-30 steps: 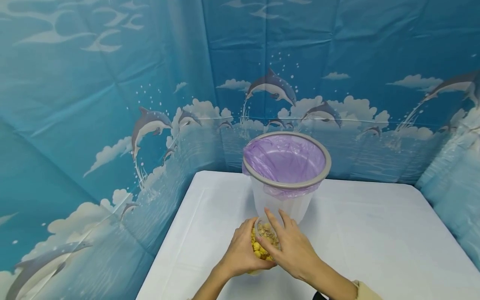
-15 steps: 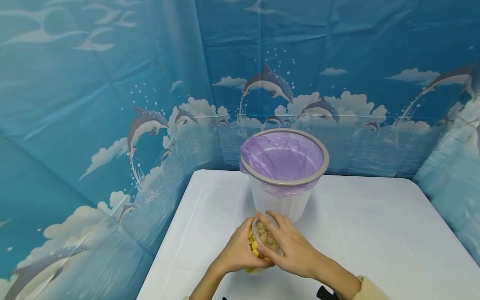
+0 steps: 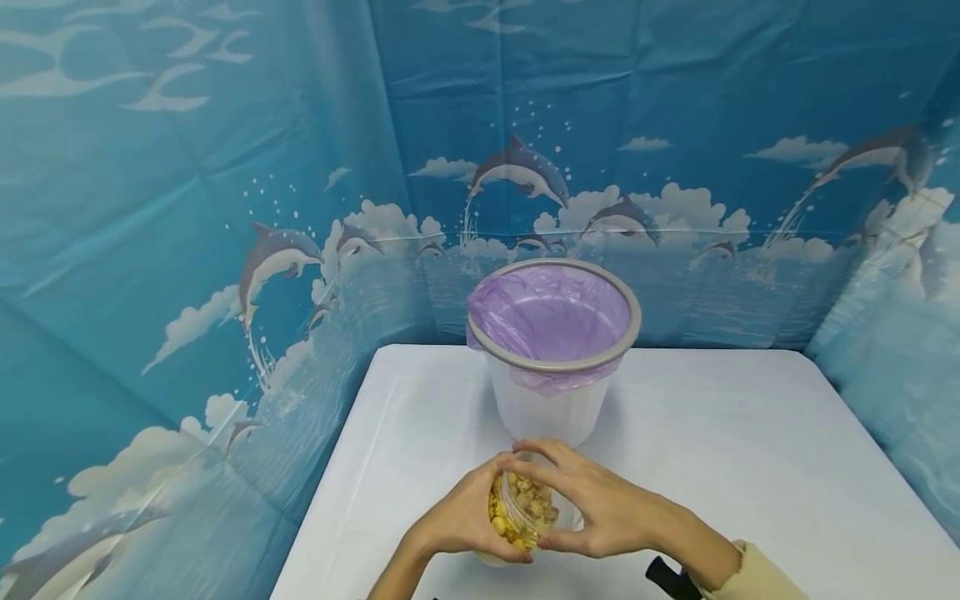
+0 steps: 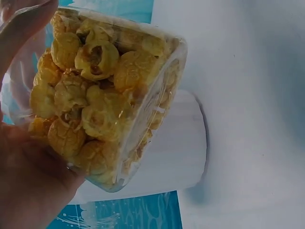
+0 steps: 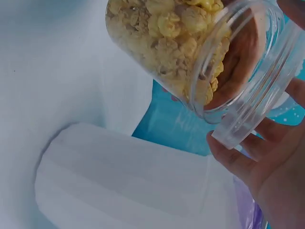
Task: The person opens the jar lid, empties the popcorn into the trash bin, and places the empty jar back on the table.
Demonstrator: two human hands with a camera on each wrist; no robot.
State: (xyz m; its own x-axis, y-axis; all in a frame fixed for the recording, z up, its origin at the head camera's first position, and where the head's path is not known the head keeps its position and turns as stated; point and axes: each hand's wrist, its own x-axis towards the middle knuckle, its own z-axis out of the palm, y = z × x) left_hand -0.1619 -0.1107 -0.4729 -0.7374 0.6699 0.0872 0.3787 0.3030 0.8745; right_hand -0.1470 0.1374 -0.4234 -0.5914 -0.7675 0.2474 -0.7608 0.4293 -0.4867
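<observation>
My left hand [image 3: 461, 517] grips a clear plastic jar [image 4: 152, 107], its fingers and thumb wrapped around the side. Yellow caramel popcorn [image 4: 97, 59] fills much of the jar, which is tilted in the right wrist view. With fingers and thumb spread around its edge, my right hand [image 3: 611, 508] holds a clear round lid [image 5: 233, 131]. A narrow gap shows between the lid and the jar's threaded mouth [image 5: 202, 102] on the lower side. Both hands are close together over the table, just in front of the bin.
A white bin [image 3: 551, 408] with a grey rim [image 3: 636, 321] stands behind the hands, lined with a purple bag [image 3: 558, 321]. The white-covered table [image 3: 735, 450] extends to both sides. A blue dolphin-print curtain [image 3: 315, 167] encloses the back and sides.
My right hand has shifted slightly right, and the lid has moved off the jar's mouth. Both hands and the jar sit a little lower in the head view, which has also shifted slightly.
</observation>
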